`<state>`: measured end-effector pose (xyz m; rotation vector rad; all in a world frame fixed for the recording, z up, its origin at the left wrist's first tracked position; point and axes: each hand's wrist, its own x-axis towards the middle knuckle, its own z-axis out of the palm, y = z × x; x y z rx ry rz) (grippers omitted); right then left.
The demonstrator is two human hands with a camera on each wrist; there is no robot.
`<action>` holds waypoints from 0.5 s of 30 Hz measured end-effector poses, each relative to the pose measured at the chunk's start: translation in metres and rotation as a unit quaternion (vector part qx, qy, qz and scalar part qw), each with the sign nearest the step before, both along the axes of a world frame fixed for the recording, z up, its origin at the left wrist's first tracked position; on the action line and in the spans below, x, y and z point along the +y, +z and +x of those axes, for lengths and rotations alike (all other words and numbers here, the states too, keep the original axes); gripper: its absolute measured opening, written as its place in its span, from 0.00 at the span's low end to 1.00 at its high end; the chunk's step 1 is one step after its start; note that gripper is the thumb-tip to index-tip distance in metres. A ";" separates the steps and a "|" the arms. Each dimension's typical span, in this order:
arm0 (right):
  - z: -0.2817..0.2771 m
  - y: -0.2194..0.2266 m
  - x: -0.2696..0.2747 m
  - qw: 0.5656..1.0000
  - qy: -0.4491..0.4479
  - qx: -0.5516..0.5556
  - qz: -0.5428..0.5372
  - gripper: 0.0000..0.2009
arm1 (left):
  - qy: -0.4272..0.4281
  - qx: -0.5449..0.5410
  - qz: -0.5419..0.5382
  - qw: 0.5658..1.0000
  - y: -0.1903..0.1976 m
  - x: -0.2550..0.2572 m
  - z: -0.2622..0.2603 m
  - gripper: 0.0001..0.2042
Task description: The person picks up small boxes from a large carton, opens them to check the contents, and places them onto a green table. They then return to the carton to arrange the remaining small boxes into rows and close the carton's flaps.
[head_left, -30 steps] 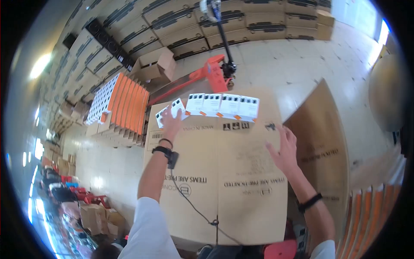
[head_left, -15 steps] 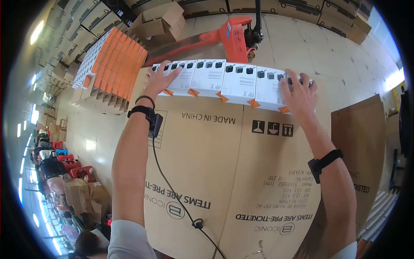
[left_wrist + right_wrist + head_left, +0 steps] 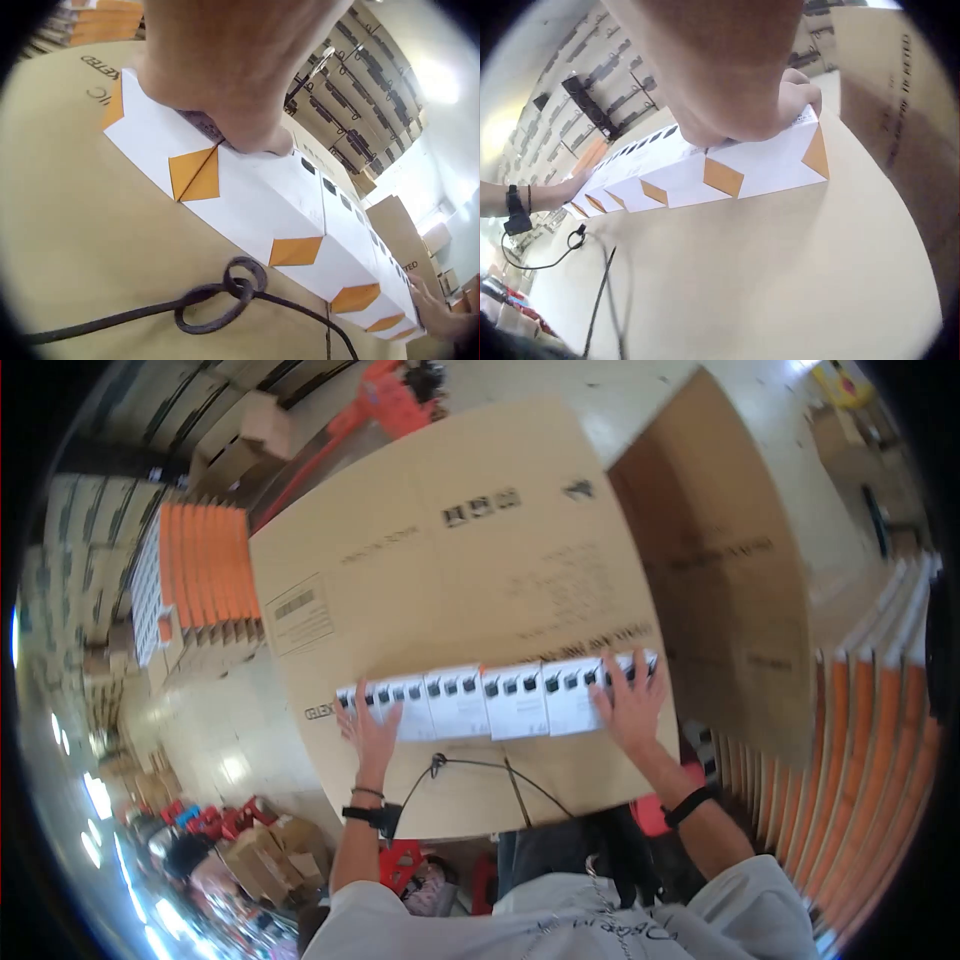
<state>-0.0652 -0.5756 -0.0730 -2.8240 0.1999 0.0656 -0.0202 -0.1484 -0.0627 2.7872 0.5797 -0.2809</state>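
Observation:
A row of several small white boxes (image 3: 457,712), printed with black pictures and marked with orange corner patches (image 3: 196,174), lies across the near part of a large brown carton (image 3: 400,600). My left hand (image 3: 370,738) rests spread over the row's left end, thumb lying on the top faces. At the other end my right hand (image 3: 637,710) lies over the last boxes, its fingers reaching the far edge. Both palms hide part of the boxes beneath. A dark looped cord (image 3: 217,300) runs over the carton just in front of the row.
An upright cardboard flap (image 3: 715,560) stands right of the carton. Stacked orange and white packs rise at the left (image 3: 205,565) and at the lower right (image 3: 850,730). Beyond the far edge is a red pallet jack (image 3: 395,400). Cardboard boxes (image 3: 275,855) sit on the floor at lower left.
My right hand came onto the row's right end. Both hands and the row of boxes have since moved from the carton's far edge to its near side.

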 end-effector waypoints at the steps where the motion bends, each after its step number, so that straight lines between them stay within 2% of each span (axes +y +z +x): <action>1: -0.039 -0.001 -0.004 1.000 -0.023 0.015 0.010 0.27 | -0.025 0.002 -0.007 1.000 0.001 -0.007 -0.021 0.43; 3: -0.114 0.003 -0.006 0.997 -0.067 0.044 0.021 0.28 | -0.055 0.024 0.004 0.998 -0.005 -0.009 -0.058 0.44; 4: -0.144 0.006 -0.008 0.994 -0.082 0.062 0.039 0.29 | -0.079 0.022 -0.002 0.997 -0.007 -0.013 -0.064 0.44; 5: -0.172 0.011 -0.011 0.992 -0.085 0.080 0.048 0.35 | -0.098 0.035 -0.005 0.995 -0.005 -0.017 -0.070 0.46; 6: -0.197 0.017 -0.019 0.990 -0.106 0.075 0.047 0.35 | -0.117 0.047 -0.005 0.992 0.000 -0.017 -0.074 0.47; 7: -0.212 0.016 -0.029 0.986 -0.081 0.049 0.134 0.39 | -0.131 0.067 -0.022 0.989 0.003 -0.018 -0.068 0.50; 8: -0.228 0.018 -0.042 0.975 -0.055 0.017 0.217 0.43 | -0.153 0.059 -0.023 0.986 0.010 -0.031 -0.066 0.50; 9: -0.243 0.020 -0.053 0.977 -0.040 0.025 0.209 0.53 | -0.161 0.026 -0.014 0.987 0.020 -0.043 -0.065 0.51; 10: -0.257 0.012 -0.059 0.976 -0.060 0.011 0.208 0.53 | -0.168 -0.010 -0.006 0.986 0.030 -0.057 -0.061 0.51; 12: -0.273 0.000 -0.073 0.965 -0.059 0.080 0.243 0.58 | -0.233 -0.077 -0.006 0.969 0.054 -0.106 -0.060 0.51; 14: -0.288 0.029 -0.072 0.965 -0.103 0.080 0.226 0.60 | -0.424 -0.130 -0.123 0.888 0.062 -0.157 -0.069 0.50; 15: -0.298 0.034 -0.074 0.964 -0.105 0.027 0.242 0.58 | -0.442 -0.137 -0.123 0.878 0.071 -0.170 -0.066 0.50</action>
